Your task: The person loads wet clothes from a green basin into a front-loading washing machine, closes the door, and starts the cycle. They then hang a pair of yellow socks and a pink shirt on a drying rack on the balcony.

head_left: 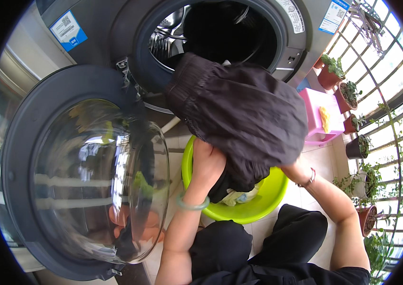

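Observation:
A dark grey-brown garment (249, 109) with a gathered elastic band is spread between my hands, in front of the washing machine's drum opening (230, 33). My left hand (207, 162) grips its lower left part, fingers mostly tucked under the cloth. At the lower right edge, my right hand (297, 168) holds it, with the fingertips hidden behind the fabric. Below stands a lime-green basin (244, 213), partly covered by the garment. Black cloth hangs into the basin, and a pale patterned cloth (239, 197) lies inside it.
The machine's round glass door (82, 175) stands swung out on the left. A pink stool (322, 111) with a yellow cloth (325, 118) is on the right. Potted plants (349, 95) line the barred railing. My bent knees (220, 244) are close to the basin.

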`<state>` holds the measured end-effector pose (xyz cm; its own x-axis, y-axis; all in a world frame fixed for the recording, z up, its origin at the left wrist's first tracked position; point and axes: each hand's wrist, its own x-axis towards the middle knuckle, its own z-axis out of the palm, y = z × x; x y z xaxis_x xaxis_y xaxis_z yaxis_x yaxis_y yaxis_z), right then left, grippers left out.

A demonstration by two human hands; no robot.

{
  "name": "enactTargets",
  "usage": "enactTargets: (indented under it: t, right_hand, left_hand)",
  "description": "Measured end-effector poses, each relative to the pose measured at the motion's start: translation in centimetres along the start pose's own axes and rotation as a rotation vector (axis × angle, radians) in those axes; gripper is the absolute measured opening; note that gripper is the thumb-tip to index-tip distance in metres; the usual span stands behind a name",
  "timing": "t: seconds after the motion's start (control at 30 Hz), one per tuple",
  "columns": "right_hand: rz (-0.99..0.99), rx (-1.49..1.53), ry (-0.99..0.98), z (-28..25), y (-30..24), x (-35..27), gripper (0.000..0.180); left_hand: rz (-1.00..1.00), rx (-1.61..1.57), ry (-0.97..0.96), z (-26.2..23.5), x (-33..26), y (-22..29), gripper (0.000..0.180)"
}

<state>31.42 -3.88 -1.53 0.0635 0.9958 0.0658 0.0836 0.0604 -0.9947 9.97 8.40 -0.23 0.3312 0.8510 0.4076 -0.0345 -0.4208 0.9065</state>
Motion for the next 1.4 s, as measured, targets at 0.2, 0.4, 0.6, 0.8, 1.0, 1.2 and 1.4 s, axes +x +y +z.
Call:
enactTargets:
  t: [0.2, 0.4, 0.6, 0.8, 1.0, 1.2, 1.4]
  right_hand:
    - [-0.023, 0.787, 0.465, 3.6, -1.9, 15.0, 0.042]
    - [-0.080, 1.172, 0.254, 2.9, -1.8, 29.7, 0.031]
    - [-0.093, -0.345, 0.022, 3.9, -1.1, 23.0, 0.022]
    - [-0.267, -1.299, -0.420, 2.7, 2.2, 7.2, 0.075]
    - [0.097, -0.678, -0.145, 2.5, -0.2, 4.1, 0.038]
    - [-0.196, 0.571, 0.408, 0.8, -11.0, 2.7, 0.038]
    - [-0.253, 0.435, 0.312, -0.3, -12.0, 2.2, 0.057]
  left_hand:
    - [0.142, 0.303, 0.205, 1.7, 10.4, -0.3, 0.032]
    - [-0.060, -0.528, 0.408, 3.8, 15.6, -2.4, 0.052]
    - [-0.349, -0.494, 0.360, 0.2, 4.4, -4.0, 0.051]
    - [-0.407, -0.482, 0.309, -1.0, 0.3, -2.6, 0.042]
    - [-0.377, -0.380, 0.162, -2.4, -0.3, -2.4, 0.038]
    - [-0.370, -0.349, -0.203, -1.4, -1.6, -2.6, 0.079]
    - [-0.647, -0.266, -0.491, 0.4, -3.9, -1.6, 0.069]
